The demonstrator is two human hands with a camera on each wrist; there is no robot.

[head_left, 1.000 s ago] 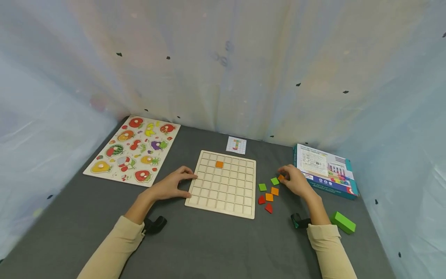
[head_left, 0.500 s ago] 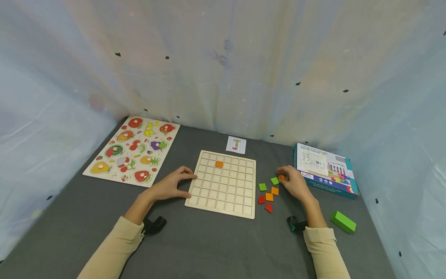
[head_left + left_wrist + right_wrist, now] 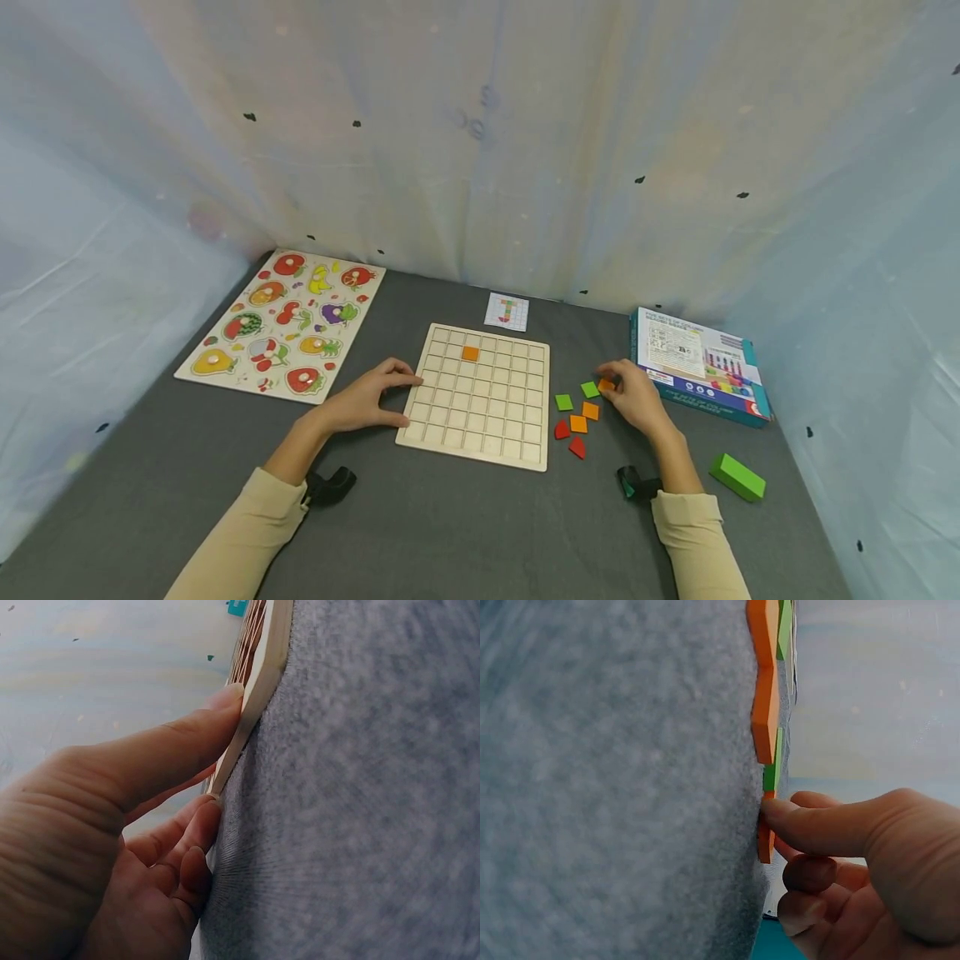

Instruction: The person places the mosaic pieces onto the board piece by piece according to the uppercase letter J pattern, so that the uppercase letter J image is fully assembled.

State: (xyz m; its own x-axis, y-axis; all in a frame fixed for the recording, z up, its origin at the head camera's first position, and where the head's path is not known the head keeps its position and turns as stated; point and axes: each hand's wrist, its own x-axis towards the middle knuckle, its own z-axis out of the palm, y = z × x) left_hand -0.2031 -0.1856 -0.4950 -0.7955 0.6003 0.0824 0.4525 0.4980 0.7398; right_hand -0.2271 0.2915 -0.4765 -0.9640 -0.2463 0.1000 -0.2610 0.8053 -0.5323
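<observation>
My left hand (image 3: 366, 401) touches the left edge of a wooden grid board (image 3: 480, 408), thumb and index finger spread apart there. In the left wrist view the thumb lies on the board's pale edge (image 3: 266, 671). One orange square tile (image 3: 470, 353) sits in a cell near the board's top. To the right, my right hand (image 3: 636, 397) pinches another orange square tile (image 3: 766, 844) low at the cloth, partly hidden by the thumb. Beside it lie green tiles (image 3: 563, 402), orange tiles (image 3: 578, 423) and two red tiles with a curved edge (image 3: 577, 447).
A small pattern card (image 3: 507, 312) with a coloured J shape lies behind the board. A fruit puzzle board (image 3: 281, 325) is at the left. At the right are a teal toy box (image 3: 701, 362) and a green block (image 3: 738, 477). Pale curtains surround the dark table cloth.
My right wrist and forearm have shifted slightly left, while the fingers stay at the same orange tile. My left hand keeps its place on the board's edge.
</observation>
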